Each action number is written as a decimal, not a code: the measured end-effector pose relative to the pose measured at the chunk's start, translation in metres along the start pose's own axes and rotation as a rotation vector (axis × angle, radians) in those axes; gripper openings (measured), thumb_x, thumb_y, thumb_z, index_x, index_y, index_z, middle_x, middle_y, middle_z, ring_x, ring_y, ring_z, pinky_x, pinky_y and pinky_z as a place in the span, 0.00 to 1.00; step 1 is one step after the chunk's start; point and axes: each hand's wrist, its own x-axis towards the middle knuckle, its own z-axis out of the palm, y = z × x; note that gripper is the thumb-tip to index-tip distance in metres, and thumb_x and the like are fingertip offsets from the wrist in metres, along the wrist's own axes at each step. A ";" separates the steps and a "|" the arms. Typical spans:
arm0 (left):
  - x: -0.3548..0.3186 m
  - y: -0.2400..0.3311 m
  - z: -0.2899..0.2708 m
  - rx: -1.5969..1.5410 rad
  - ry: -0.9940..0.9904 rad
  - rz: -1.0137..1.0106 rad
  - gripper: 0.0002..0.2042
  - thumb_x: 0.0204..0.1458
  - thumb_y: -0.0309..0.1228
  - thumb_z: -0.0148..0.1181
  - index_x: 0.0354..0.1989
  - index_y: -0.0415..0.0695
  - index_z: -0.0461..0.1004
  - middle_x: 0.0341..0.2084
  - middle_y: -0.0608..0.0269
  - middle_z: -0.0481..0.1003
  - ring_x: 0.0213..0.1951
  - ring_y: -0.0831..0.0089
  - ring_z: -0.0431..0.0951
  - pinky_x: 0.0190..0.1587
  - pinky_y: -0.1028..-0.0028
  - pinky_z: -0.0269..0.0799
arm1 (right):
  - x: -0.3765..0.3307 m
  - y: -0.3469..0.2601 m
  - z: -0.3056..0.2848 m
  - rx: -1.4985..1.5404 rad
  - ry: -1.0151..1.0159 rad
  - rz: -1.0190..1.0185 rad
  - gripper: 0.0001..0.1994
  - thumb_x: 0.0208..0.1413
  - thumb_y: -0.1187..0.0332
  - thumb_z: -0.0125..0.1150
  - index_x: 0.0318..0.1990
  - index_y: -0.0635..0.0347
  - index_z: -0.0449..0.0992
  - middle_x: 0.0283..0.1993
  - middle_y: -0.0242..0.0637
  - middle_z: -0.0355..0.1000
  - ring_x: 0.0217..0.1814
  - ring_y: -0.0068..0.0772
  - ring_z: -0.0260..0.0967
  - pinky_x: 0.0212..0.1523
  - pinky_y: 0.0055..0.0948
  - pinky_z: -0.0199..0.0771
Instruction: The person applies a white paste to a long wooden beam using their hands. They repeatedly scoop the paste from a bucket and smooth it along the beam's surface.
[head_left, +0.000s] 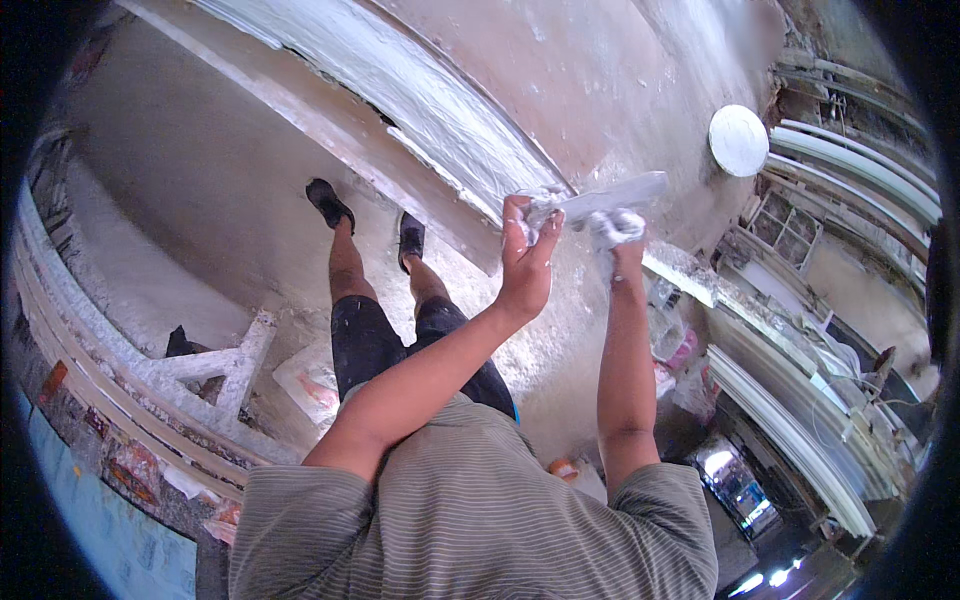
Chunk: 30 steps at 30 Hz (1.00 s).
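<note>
My left hand [525, 265] is raised at the end of the long table, thumb and fingers closed round a wet white plaster clump [540, 212]. From there a flat pale blade-like strip [625, 193] reaches right, above my other hand; whether it is a scraper or a sheet I cannot tell. My right hand [618, 232] is curled just beside it, its fingers thickly coated in white plaster, and what they hold is hidden. Beyond both hands, a long band of wet white plaster [400, 90] runs along the table toward the upper left.
A round white-topped container [738, 141] stands at the far right. Long white mouldings [790, 440] are stacked on racks along the right side. At left are a whitened wooden trestle [225, 365] and long boards [110, 410]. The floor [190, 200] is dusted white.
</note>
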 end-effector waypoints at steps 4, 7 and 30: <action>0.012 0.021 0.023 -0.152 -0.052 0.002 0.10 0.60 0.27 0.50 0.46 0.46 0.58 0.41 0.66 0.65 0.44 0.81 0.63 0.49 0.77 0.60 | -0.002 -0.027 0.027 -0.179 -0.083 -0.035 0.13 0.43 0.76 0.69 0.38 0.67 0.78 0.33 0.31 0.76 0.34 0.20 0.72 0.36 0.24 0.72; 0.020 0.043 0.032 -0.216 -0.067 0.017 0.10 0.59 0.27 0.50 0.46 0.47 0.59 0.40 0.66 0.65 0.44 0.80 0.64 0.49 0.77 0.61 | 0.004 -0.043 0.025 -0.441 -0.112 -0.055 0.13 0.46 0.74 0.67 0.41 0.66 0.77 0.35 0.33 0.77 0.36 0.22 0.72 0.38 0.24 0.72; 0.102 0.378 -0.339 -0.179 0.357 0.324 0.16 0.56 0.36 0.53 0.50 0.41 0.69 0.42 0.61 0.73 0.45 0.68 0.72 0.49 0.69 0.67 | 0.105 -0.012 0.215 -1.583 -0.514 -0.130 0.20 0.40 0.62 0.59 0.37 0.71 0.74 0.44 0.58 0.69 0.49 0.58 0.67 0.51 0.49 0.66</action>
